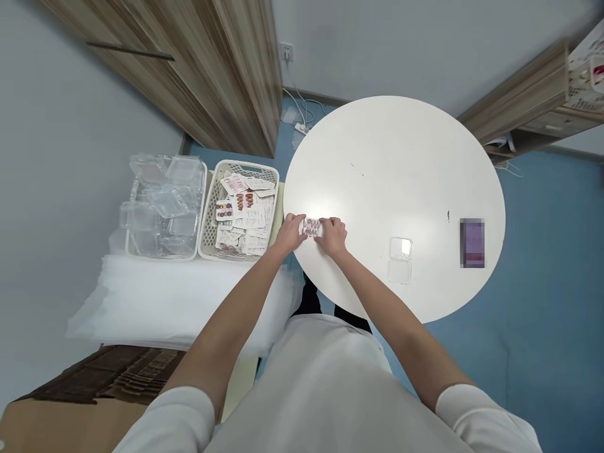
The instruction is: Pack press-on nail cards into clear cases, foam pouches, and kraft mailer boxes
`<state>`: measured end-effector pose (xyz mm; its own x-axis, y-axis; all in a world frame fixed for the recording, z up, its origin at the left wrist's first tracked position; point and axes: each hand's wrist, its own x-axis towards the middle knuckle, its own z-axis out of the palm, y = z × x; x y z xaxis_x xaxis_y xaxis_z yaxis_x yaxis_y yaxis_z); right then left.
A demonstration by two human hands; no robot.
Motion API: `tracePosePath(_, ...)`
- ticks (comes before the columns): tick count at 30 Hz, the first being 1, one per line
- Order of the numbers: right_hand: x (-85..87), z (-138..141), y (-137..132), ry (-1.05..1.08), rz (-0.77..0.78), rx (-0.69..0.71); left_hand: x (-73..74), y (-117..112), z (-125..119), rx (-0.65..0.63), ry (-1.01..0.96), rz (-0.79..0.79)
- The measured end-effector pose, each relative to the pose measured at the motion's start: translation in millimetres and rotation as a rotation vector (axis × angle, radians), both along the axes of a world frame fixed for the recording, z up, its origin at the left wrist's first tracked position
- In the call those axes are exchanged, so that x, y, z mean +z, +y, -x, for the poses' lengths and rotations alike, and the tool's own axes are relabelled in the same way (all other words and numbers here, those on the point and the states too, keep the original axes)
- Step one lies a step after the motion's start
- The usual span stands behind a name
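Observation:
Between my two hands, at the left edge of the round white table (401, 151), is a small card of press-on nails (311, 228) with rows of reddish, shiny ovals. My left hand (290, 233) grips its left end, thumb toward me and fingers on the far side. The right end is pinched by my right hand (333, 236) in the same way. Farther right on the table, a small clear plastic box (400, 260) lies with its lid folded open, apart from both hands.
Left of the table stand a white basket (204, 233) of similar printed cards and another basket (202, 182) heaped with clear plastic boxes. White foam sheets (179, 302) lie in front of them, above a cardboard box (70, 421). A blurred purple object (472, 243) sits at the table's right.

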<state>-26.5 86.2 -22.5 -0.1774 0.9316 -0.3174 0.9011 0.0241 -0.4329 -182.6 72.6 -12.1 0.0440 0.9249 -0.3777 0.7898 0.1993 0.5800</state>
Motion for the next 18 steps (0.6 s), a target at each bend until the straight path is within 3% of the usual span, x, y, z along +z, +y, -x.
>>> tracePosePath(9,12.7,-5,-4,0.171,-0.007,0.034,0.7,-14,-4,0.04,-0.11,-0.133)
tracePosePath(13,22.8,-19,-12,0.408,0.063,0.074,2.4,-20,-11,0.057,-0.172,-0.134)
tracePosePath(18,37.0,-50,-24,0.578,0.148,0.017,9.2,-33,-28,-0.009,-0.259,-0.139)
